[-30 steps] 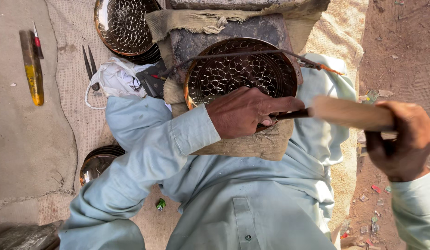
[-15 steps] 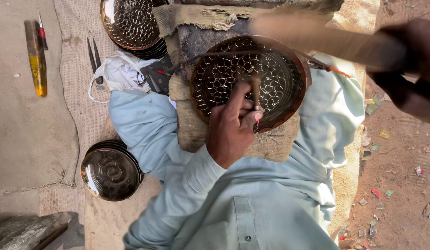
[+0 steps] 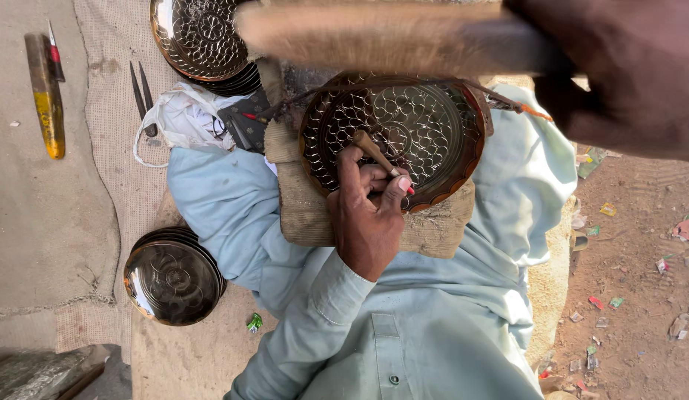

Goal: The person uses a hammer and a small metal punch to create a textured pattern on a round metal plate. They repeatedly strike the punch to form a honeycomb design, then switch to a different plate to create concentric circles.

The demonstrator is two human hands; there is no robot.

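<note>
1. The left hand [image 3: 366, 215] pinches a slim metal punch [image 3: 375, 152] between thumb and fingers, tip set on the patterned brass plate [image 3: 403, 133].
2. The right hand [image 3: 626, 74], blurred and close to the camera at the upper right, is wrapped around the handle of a wooden mallet [image 3: 381, 37], which hangs above the plate's far edge.
3. The plate rests on a folded burlap pad [image 3: 300, 207] across the person's lap (pale blue clothing fills the lower frame), held by a cord running over its upper rim.
4. A stack of finished patterned plates [image 3: 200, 37] sits at the far edge of the woven ground mat [image 3: 107, 96]; a second stack of plain dark plates [image 3: 172, 275] lies near the mat's left edge, beside the knee.
5. Between them lie a white plastic bag [image 3: 181, 118] and metal shears [image 3: 143, 92].
6. A yellow-tipped tool [image 3: 46, 100] rests on the bare concrete, well apart to the left.
</note>
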